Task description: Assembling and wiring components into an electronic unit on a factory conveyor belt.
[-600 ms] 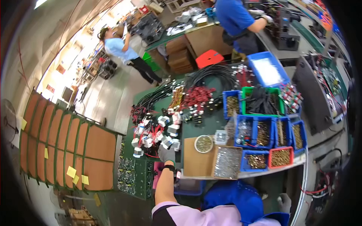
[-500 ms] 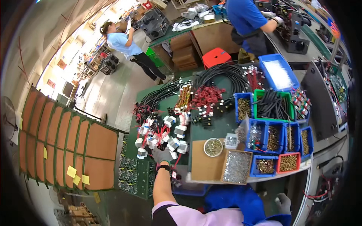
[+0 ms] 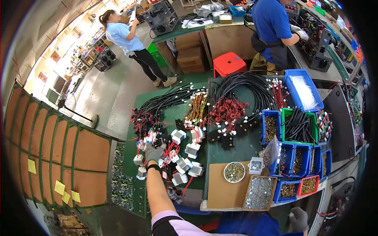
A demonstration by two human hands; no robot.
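Observation:
My left hand [image 3: 154, 152], in a grey glove with a dark band at the wrist, reaches into a heap of small white-cased transformers [image 3: 183, 165] with red wires. Its fingers are closed around a small black part [image 3: 158, 142] among the wires; the exact kind is hard to make out. Off to the lower right, away from the table's parts, hangs my right hand [image 3: 298, 219], also grey-gloved. Its fingers are curled in, and I see nothing in them. Black cables with red ends [image 3: 157, 103] lie just beyond the left hand.
Yellow-red wire bundles [image 3: 197, 107] and dark red wire bundles [image 3: 228, 112] lie on the green table. Blue bins [image 3: 286, 190] of hardware stand at right, beside a tray of metal parts [image 3: 258, 192] and a white bowl [image 3: 234, 172]. Circuit boards [image 3: 123, 177] lie at left. Two people work beyond.
My left hand has moved left and farther into the heap, onto the black part. My right hand stays low at the right. The view has shifted slightly.

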